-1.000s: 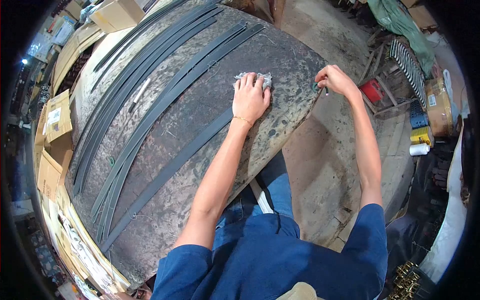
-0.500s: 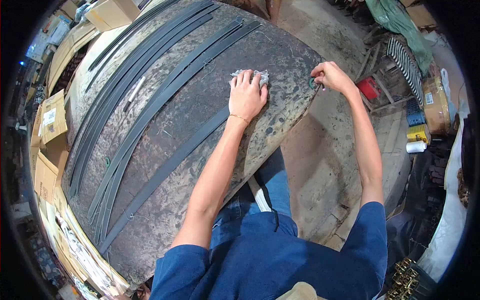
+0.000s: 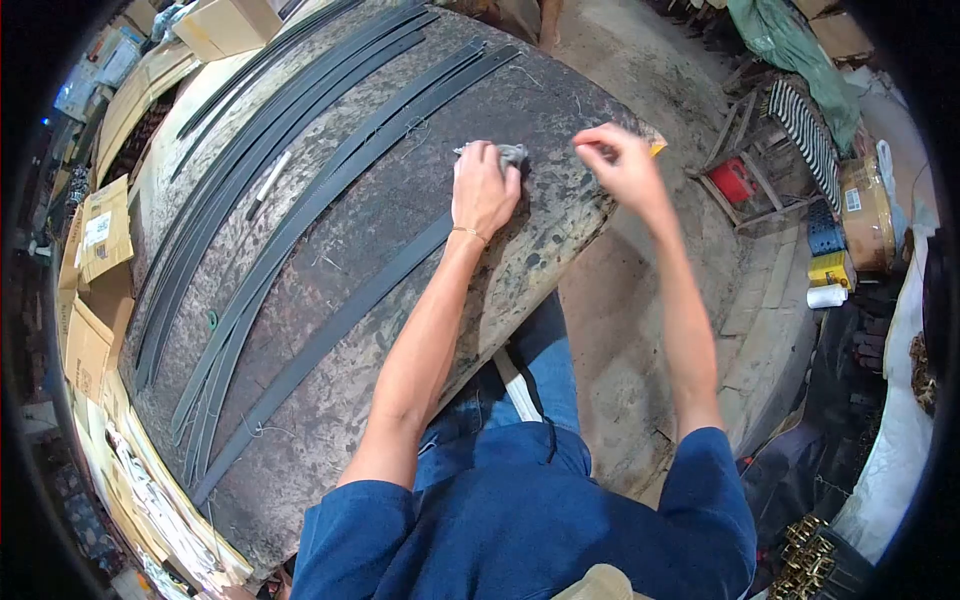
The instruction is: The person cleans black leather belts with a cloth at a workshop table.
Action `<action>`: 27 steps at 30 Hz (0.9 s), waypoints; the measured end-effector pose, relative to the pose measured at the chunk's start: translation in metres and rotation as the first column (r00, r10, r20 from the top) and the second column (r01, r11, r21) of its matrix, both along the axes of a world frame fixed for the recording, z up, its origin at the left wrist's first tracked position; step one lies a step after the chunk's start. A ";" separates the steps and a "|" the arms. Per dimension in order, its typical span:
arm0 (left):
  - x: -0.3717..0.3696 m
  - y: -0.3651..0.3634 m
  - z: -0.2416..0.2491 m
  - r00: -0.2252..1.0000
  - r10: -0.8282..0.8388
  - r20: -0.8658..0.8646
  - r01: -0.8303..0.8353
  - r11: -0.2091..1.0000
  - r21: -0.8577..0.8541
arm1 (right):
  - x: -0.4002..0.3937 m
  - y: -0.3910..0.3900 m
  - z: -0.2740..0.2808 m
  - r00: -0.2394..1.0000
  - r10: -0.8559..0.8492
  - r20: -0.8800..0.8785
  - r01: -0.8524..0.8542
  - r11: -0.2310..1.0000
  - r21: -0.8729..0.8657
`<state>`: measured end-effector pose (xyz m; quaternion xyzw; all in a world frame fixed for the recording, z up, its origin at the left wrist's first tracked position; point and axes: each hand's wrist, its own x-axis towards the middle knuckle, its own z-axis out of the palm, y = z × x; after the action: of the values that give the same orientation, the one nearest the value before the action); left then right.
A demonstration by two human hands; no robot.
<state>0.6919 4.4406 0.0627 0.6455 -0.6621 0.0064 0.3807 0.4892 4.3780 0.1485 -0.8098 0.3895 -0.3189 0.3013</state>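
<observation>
My left hand (image 3: 483,190) presses down on a crumpled grey cloth (image 3: 511,153) near the far right of a stained, worn worktable (image 3: 400,225); its fingers curl over the cloth. My right hand (image 3: 620,160) hovers blurred just right of the cloth, over the table's right edge, with its fingers pinched together. What they pinch is not visible. A small yellow bit (image 3: 656,148) shows at the edge behind that hand. Long dark flat strips (image 3: 320,190) lie lengthwise along the table, and one strip (image 3: 330,335) runs under my left forearm.
A white pen-like stick (image 3: 272,178) lies among the strips, and a small green ring (image 3: 213,321) sits further left. Cardboard boxes (image 3: 95,240) line the left side. On the floor to the right are a red box (image 3: 733,180), a yellow container (image 3: 835,268) and a white roll (image 3: 828,296).
My right hand has left the table's right edge, where it pinched a small green item, and swung left and up towards the cloth. My left hand has stayed on the cloth.
</observation>
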 end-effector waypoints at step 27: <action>0.029 0.132 0.014 0.998 0.057 0.028 -0.061 0.990 0.129 | 0.072 0.023 -0.080 0.973 -0.213 -0.087 0.188 0.955 -0.227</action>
<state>0.7209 4.5729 0.0765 0.6881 -0.6464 -0.0176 0.3293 0.5614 4.4006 0.0683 -0.8105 0.4485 -0.3433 0.1549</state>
